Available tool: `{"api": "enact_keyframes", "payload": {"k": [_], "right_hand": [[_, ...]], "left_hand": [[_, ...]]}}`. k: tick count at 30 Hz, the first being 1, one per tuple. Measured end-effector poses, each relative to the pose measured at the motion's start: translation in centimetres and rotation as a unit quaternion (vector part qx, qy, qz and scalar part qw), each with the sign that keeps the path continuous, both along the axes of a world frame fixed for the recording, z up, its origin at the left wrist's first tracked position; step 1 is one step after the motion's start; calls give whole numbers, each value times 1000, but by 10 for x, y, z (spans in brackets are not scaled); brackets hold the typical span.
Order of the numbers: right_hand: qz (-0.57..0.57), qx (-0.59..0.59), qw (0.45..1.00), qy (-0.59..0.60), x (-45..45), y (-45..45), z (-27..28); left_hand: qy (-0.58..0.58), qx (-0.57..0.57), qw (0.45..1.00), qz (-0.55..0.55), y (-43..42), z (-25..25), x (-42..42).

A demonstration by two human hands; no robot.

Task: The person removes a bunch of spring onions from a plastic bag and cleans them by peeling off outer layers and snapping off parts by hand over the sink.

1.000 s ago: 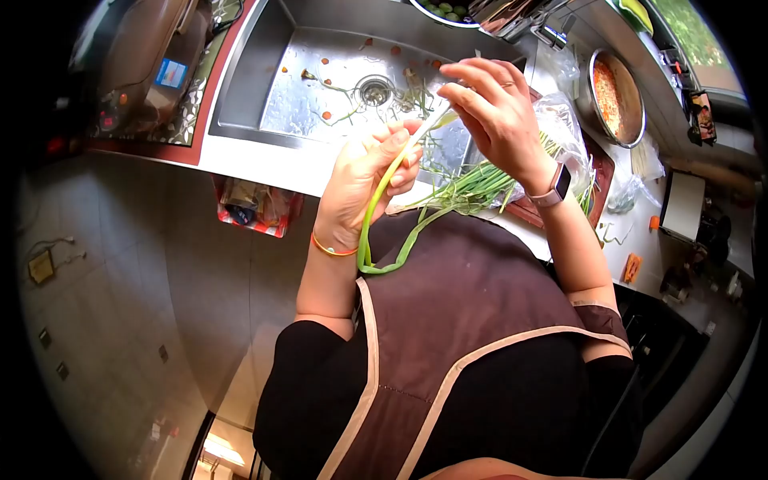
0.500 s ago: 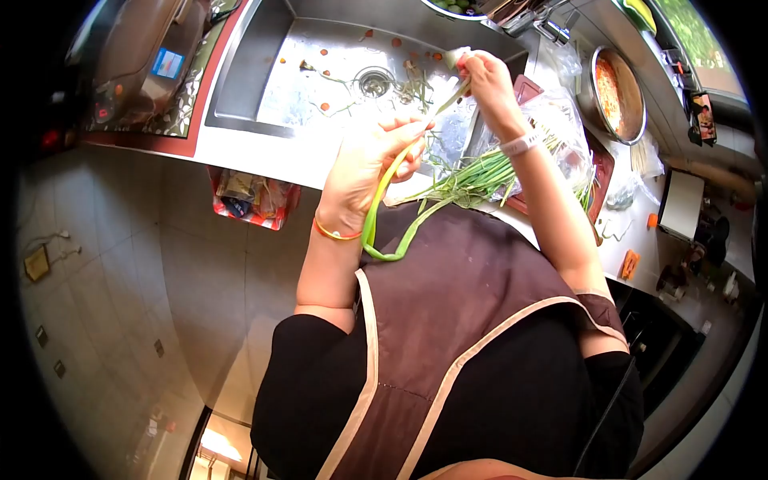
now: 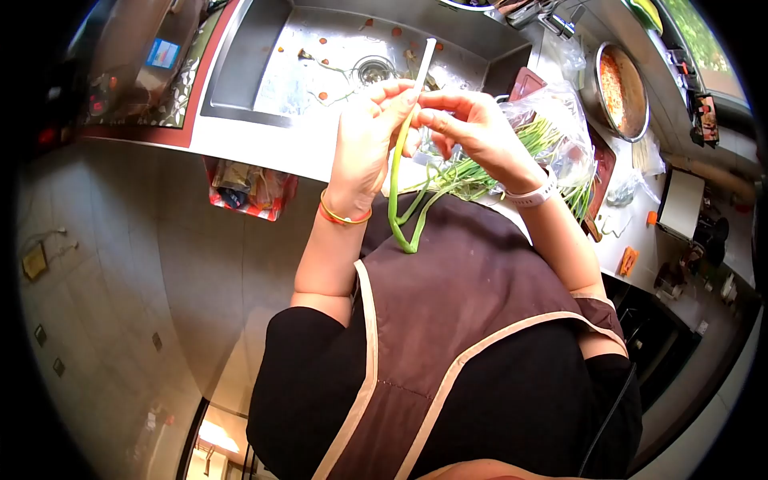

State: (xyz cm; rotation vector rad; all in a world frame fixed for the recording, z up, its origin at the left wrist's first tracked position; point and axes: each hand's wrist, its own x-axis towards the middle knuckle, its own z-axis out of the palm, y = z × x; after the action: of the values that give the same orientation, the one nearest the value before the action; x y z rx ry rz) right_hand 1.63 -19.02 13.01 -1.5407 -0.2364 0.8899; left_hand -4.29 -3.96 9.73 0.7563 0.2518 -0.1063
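My left hand (image 3: 372, 132) is closed round a green onion (image 3: 395, 180), whose smooth white end points up over the sink. The green leaves hang below and bend back near the apron (image 3: 472, 272). Beside it, my right hand (image 3: 468, 132) has its thumb and index finger together at the stalk, just right of my left fingertips. Whether they pinch the onion or a thin piece of it is too small to tell. A bunch of green onions (image 3: 540, 138) lies partly in a clear plastic bag (image 3: 570, 108) right of my right hand.
Scraps and orange bits lie in the steel sink (image 3: 308, 48) around the drain (image 3: 374, 70). At the right are a metal bowl (image 3: 632, 88) of orange-red food, a brown board (image 3: 602, 172) and an orange object (image 3: 630, 262). A faucet (image 3: 558, 24) stands at the back.
My right hand has come down and left from above the sink to the stalk beside my left hand. The onion is now more upright, with its white end bare.
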Motion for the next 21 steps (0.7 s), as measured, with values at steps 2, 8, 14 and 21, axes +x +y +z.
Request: {"api": "enact_keyframes", "payload": {"k": [2, 8, 14, 21], "right_hand": [[-38, -28, 998, -46, 3, -1, -1], [-169, -30, 980, -103, 20, -12, 1], [-25, -283, 881, -378, 30, -26, -28], [52, 115, 990, -56, 2, 15, 0]], "left_hand": [[-2, 20, 1000, 3, 0, 3, 2], [-48, 69, 996, 30, 18, 16, 8], [-117, 44, 981, 149, 43, 43, 25], [-152, -140, 971, 122, 43, 53, 49]]}}
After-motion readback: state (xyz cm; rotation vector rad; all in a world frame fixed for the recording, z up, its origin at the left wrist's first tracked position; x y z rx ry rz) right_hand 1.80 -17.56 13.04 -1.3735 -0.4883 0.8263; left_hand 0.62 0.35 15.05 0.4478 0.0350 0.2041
